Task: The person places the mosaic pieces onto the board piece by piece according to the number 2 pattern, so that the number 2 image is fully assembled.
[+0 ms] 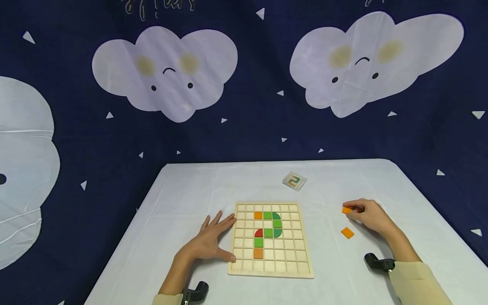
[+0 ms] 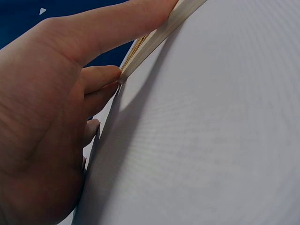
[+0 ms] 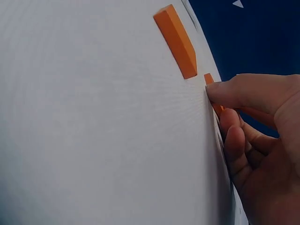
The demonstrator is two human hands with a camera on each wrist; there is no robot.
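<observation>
My left hand (image 1: 207, 241) lies spread at the left edge of a wooden grid board (image 1: 289, 267), thumb and fingertips touching its rim; the left wrist view shows the thumb against the board's side (image 2: 159, 37). Orange, green and red tiles form a hooked shape on the board, with an orange square (image 1: 258, 253) at its lower end and a red quarter-round (image 1: 259, 233) at the bend. To the right of the board, my right hand (image 1: 367, 215) pinches an orange square tile (image 1: 346, 210) between thumb and fingers. A second orange tile (image 1: 347, 233) lies on the cloth just nearer to me.
A small pattern card (image 1: 295, 181) with a similar coloured shape lies behind the board. White cloth covers the table (image 1: 213, 182). Beyond its far edge hangs a dark blue curtain (image 1: 259, 127) printed with clouds and triangles.
</observation>
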